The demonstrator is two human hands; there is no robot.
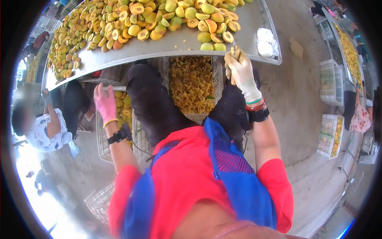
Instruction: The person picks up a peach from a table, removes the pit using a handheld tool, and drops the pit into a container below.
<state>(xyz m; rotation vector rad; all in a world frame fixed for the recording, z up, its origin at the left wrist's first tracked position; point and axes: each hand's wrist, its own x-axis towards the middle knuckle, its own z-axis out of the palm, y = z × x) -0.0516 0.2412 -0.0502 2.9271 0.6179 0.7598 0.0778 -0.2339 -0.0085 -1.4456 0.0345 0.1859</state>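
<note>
My right hand (240, 73), in a pale glove, is closed round a small knife (234, 51) whose blade points up at the edge of the metal table (167, 47). Halved and whole yellow-green fruits (131, 22) lie piled over that table; two whole ones (213, 46) sit just left of the knife. My left hand (105, 102), in a pink glove, hangs below the table edge over a crate of fruit halves (122, 109); whether it holds anything is hidden. Between my knees stands a crate of fruit pits and scraps (191, 84).
A seated person in a patterned top (47, 129) works at the left. White plastic crates (329, 135) with fruit stand on the concrete floor at the right, beside another long table of fruit (350, 49). A white bag (266, 42) lies at the table's right corner.
</note>
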